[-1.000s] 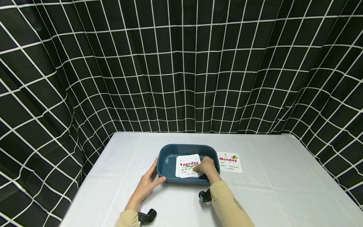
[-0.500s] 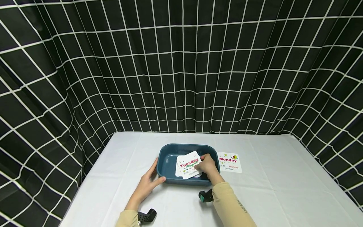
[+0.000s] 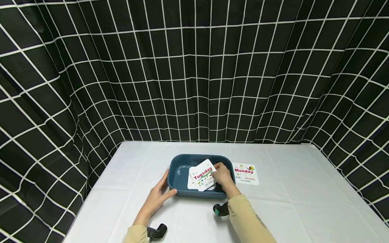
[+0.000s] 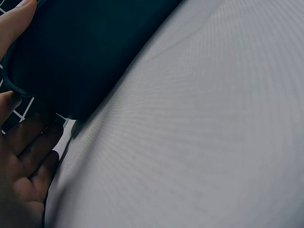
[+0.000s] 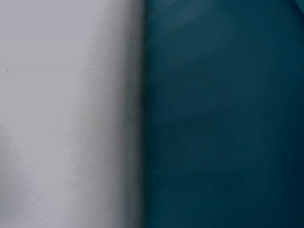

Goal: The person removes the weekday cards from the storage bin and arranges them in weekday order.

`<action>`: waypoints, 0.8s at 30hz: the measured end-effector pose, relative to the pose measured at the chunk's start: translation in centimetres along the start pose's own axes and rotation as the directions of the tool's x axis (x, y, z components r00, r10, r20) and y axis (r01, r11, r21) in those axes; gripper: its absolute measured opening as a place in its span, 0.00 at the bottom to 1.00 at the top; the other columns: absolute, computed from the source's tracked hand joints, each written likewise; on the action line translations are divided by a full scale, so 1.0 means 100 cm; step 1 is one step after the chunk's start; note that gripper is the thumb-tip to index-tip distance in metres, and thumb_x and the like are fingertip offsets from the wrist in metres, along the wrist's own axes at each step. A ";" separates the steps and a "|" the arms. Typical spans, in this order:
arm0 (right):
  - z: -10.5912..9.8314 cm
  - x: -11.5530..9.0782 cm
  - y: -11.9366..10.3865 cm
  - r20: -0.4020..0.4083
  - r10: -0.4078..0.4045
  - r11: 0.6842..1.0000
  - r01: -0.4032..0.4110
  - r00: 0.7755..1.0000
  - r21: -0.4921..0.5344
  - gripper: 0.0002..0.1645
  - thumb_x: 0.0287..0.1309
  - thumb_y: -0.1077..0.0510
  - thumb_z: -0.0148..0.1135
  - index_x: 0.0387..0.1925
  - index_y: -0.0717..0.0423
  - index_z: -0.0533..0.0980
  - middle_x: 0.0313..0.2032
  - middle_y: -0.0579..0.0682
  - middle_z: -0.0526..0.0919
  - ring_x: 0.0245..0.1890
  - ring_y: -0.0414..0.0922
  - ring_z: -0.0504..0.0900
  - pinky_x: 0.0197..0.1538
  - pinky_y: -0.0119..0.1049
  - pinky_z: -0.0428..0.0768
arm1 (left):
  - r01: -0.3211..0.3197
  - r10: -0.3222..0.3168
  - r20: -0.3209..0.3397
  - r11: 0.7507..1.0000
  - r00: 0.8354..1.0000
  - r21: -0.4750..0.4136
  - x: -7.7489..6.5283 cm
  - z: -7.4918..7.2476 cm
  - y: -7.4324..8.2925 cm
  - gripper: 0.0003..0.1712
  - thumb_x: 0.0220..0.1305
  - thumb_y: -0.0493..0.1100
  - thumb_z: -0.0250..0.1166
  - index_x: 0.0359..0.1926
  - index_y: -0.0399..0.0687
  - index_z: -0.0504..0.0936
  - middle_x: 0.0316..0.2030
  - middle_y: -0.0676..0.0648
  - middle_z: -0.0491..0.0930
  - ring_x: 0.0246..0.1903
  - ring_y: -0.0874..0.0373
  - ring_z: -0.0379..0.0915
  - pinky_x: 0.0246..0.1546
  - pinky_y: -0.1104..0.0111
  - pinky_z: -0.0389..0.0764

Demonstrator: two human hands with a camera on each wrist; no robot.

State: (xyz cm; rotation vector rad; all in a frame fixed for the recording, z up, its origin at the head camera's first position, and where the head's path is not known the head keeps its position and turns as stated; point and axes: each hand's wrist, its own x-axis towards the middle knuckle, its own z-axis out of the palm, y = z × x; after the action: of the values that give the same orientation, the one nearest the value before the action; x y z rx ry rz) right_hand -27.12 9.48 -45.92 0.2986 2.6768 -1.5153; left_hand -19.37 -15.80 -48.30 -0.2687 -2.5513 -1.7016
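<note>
A dark blue rectangular plastic bin [image 3: 180, 175] holds a small pile of white cards. Topmost lies the "Tuesday" card [image 3: 203, 175], tilted, its right edge pinched by my right hand [image 3: 223, 176] inside the bin. Beneath it, another white card [image 3: 191, 184] shows at the left edge. My left hand [image 3: 159, 194] rests against the bin's left front corner, thumb along the front side and fairly straight fingers at the left end. In the left wrist view its thumb [image 4: 16, 23] touches the bin's wall. The right wrist view shows the bin's outer wall [image 5: 218, 114], with the right hand hidden.
A "Monday" card [image 3: 245, 174] lies face up on the table, just right of the bin. White cloth [image 3: 297, 202] covers the table. Black curtains with a white grid [image 3: 194, 84] stand behind and on both sides.
The Tuesday card has turned counterclockwise and shifted slightly right, lifting off the pile's alignment, with my right fingers moving to its right edge. The left hand and bin stay nearly still.
</note>
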 end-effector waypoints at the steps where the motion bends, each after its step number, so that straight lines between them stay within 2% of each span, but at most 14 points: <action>1: -0.001 -0.001 -0.001 0.001 -0.012 1.000 0.012 1.000 0.002 0.15 0.54 0.71 0.58 0.45 0.68 0.70 0.35 0.58 0.73 0.35 0.50 0.73 0.36 0.39 0.73 | 0.000 0.000 0.002 1.000 1.000 -0.001 0.000 0.000 0.000 0.46 0.56 0.47 0.67 0.71 0.58 0.52 0.66 0.46 0.59 0.61 0.43 0.60 0.60 0.43 0.52; 7: -0.006 -0.004 -0.007 0.009 -0.068 0.996 0.067 0.998 0.057 0.12 0.53 0.70 0.58 0.41 0.68 0.71 0.27 0.54 0.71 0.26 0.45 0.71 0.27 0.32 0.70 | -0.003 0.003 0.004 1.000 1.000 -0.005 0.000 0.000 -0.001 0.46 0.56 0.46 0.67 0.71 0.56 0.53 0.64 0.44 0.61 0.60 0.43 0.60 0.60 0.43 0.51; 12: -0.012 -0.007 -0.010 0.040 -0.105 0.979 0.097 0.994 0.180 0.13 0.54 0.70 0.56 0.42 0.70 0.69 0.28 0.55 0.72 0.26 0.44 0.72 0.28 0.32 0.71 | -0.009 0.009 0.004 1.000 1.000 -0.004 0.000 -0.001 -0.001 0.46 0.56 0.47 0.67 0.71 0.55 0.53 0.66 0.46 0.59 0.60 0.43 0.61 0.60 0.43 0.52; 15: -0.017 -0.009 -0.009 0.059 -0.140 0.957 0.120 0.988 0.264 0.14 0.57 0.69 0.55 0.45 0.70 0.69 0.30 0.55 0.72 0.28 0.44 0.72 0.31 0.32 0.72 | -0.016 0.016 0.002 1.000 1.000 -0.007 0.000 -0.001 -0.002 0.46 0.56 0.47 0.67 0.71 0.55 0.53 0.66 0.47 0.59 0.60 0.43 0.61 0.60 0.43 0.52; 21: -0.034 -0.012 -0.006 0.065 -0.187 0.893 0.142 0.980 0.426 0.17 0.59 0.67 0.55 0.50 0.70 0.67 0.33 0.56 0.74 0.32 0.46 0.74 0.36 0.33 0.73 | -0.021 0.021 0.002 1.000 1.000 -0.004 -0.001 -0.001 -0.003 0.46 0.56 0.47 0.67 0.71 0.56 0.53 0.65 0.46 0.61 0.60 0.43 0.62 0.60 0.43 0.52; 24: -0.045 -0.011 -0.002 0.053 -0.166 0.876 0.122 0.985 0.467 0.19 0.60 0.66 0.55 0.52 0.69 0.65 0.35 0.55 0.75 0.32 0.44 0.75 0.37 0.35 0.74 | -0.027 0.027 -0.001 1.000 1.000 -0.010 0.005 0.001 -0.020 0.46 0.55 0.50 0.68 0.71 0.63 0.53 0.65 0.49 0.62 0.60 0.45 0.62 0.60 0.43 0.52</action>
State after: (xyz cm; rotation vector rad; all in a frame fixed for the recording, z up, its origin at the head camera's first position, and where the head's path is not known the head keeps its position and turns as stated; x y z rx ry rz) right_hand -25.82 13.06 -43.23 0.0394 2.2773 -2.1493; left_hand -20.21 -16.37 -50.12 -0.3020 -2.5273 -1.7047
